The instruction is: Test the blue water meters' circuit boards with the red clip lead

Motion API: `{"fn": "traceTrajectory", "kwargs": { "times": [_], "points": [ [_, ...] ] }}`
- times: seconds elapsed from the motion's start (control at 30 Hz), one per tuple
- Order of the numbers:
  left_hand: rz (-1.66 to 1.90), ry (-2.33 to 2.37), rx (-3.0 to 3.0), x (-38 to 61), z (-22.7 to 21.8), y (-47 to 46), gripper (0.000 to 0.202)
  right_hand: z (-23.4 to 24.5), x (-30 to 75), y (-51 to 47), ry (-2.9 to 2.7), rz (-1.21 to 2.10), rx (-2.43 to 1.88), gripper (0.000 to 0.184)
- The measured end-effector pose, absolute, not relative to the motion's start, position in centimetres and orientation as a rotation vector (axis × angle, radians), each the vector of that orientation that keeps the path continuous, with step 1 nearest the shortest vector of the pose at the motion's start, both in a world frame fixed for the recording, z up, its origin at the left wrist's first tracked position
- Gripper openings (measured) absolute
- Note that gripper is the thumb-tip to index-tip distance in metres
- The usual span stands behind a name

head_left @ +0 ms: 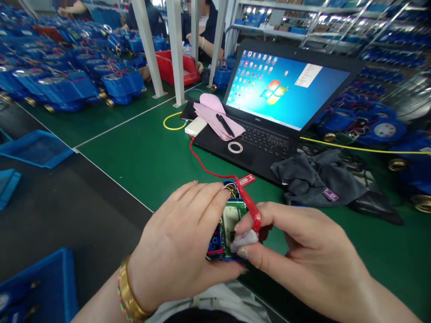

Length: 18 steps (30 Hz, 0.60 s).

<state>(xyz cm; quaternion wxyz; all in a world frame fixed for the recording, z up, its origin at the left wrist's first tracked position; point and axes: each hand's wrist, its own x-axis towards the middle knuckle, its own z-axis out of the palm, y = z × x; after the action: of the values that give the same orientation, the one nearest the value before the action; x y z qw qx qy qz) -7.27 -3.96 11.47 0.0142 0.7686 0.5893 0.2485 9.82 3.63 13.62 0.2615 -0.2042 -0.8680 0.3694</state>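
Blue plastic at the far left edge of the green bench, a tray. Then the left hand at the near edge, closed round a blue module, fingers curled over its top. Inside, a green circuit board showing, coloured wires bunched above. Next across, a red clip on a red lead, standing against the board's right side. Then the right hand, thumb and forefinger pinching a white wad onto the board. Looks like a dabbing or wiping step. Calls next for a light touch, clear of wires and clip. Further right, a grey cloth by the laptop's front corner.
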Motion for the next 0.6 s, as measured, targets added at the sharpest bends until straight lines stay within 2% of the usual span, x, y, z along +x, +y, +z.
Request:
{"fn": "traceTrajectory", "kwargs": {
  "times": [0.27,0.6],
  "points": [
    [0.759,1.826,2.413,-7.40,11.39,-4.07,0.074,13.70,9.76,3.66,-2.376,1.027,-0.577,0.013],
    [0.737,1.830,2.398,-7.43,11.32,-3.98,0.074,13.68,9.79,3.51,-2.404,0.960,-0.565,0.011]
  ]
}}
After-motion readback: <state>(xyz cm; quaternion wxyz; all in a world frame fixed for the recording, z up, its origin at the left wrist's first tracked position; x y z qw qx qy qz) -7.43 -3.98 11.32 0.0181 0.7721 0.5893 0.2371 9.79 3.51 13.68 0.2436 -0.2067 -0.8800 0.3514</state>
